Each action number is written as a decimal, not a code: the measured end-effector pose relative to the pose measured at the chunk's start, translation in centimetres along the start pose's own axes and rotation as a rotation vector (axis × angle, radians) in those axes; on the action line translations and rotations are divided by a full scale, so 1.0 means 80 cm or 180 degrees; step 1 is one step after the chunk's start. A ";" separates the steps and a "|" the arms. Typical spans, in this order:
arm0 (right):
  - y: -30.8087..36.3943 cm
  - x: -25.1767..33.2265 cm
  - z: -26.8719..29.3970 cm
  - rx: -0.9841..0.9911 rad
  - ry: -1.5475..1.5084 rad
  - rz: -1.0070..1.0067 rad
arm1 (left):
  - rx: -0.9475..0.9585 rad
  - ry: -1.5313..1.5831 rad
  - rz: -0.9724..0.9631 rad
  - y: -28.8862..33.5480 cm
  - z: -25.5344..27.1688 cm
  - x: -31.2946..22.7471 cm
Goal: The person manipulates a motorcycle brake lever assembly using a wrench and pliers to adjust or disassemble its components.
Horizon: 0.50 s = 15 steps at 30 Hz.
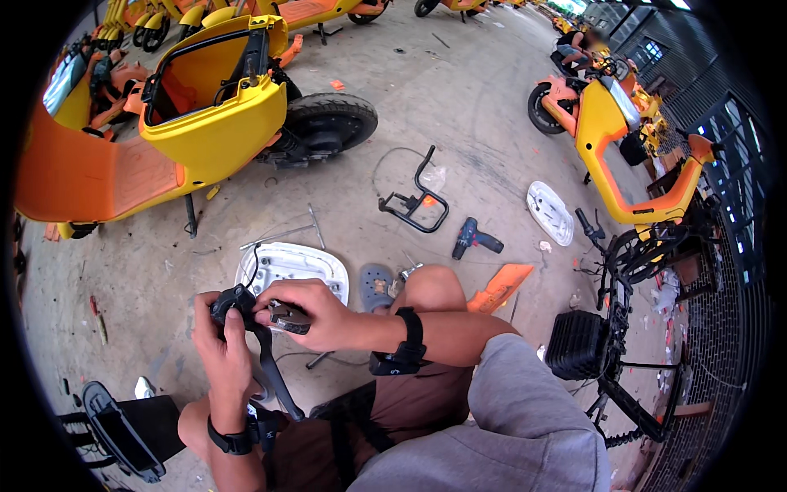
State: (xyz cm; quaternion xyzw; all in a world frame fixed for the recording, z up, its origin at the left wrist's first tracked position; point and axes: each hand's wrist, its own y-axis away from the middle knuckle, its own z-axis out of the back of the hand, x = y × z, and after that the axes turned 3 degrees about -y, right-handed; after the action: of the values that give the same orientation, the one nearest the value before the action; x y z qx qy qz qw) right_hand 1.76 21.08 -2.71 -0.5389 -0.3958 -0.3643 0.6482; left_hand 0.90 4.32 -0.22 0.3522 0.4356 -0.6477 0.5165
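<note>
My left hand (223, 353) is closed round a black brake lever (269, 361), thumb pressed on its housing. The long blade of the lever hangs down toward my lap, and a thin black cable rises from the housing. Close beside it, my right hand (324, 316) grips a dark metal hand tool (288, 317); its exact kind is hard to make out. The fingertips of my right hand touch or nearly touch the housing. Below both hands, on the floor, lies a white plastic panel (316, 266) with bolts in it.
A yellow and orange scooter (205, 135) stands at left, another (602, 135) at right. On the floor lie a black tubular frame (426, 217), a cordless drill (475, 238), a white panel (551, 215) and an orange panel (502, 287). A person (576, 49) crouches far right.
</note>
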 end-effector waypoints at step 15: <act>0.002 -0.003 -0.010 0.0077 -0.0011 0.0177 | -0.0618 -0.0121 -0.0224 0.007 -0.004 0.022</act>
State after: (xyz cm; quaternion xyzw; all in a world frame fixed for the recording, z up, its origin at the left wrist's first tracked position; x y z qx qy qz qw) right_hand 1.88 20.34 -3.10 -0.5426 -0.3861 -0.3403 0.6639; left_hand 1.05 3.91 -2.03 0.2727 0.4985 -0.6267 0.5333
